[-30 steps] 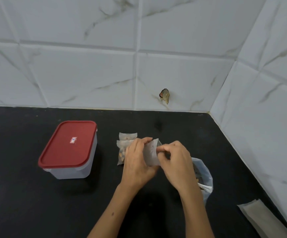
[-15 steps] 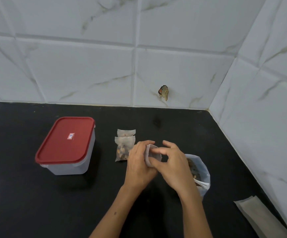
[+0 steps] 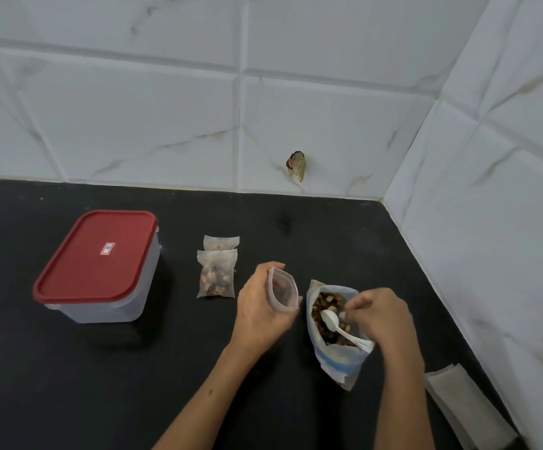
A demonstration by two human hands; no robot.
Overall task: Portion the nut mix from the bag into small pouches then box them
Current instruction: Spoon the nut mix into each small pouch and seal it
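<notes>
Open pouch gripped by left hand, spoon in bag pinched by right hand, filled pouches left of fingers.

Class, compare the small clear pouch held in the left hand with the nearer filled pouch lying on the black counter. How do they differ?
The small clear pouch in the left hand is held upright with its mouth open; the filled clear pouch on the black counter lies flat, its top apparently closed. The held pouch looks nearly empty; the lying one bulges with brown nut mix. Both are small, translucent plastic pouches.

Empty pouches cut off bottom-right
</notes>
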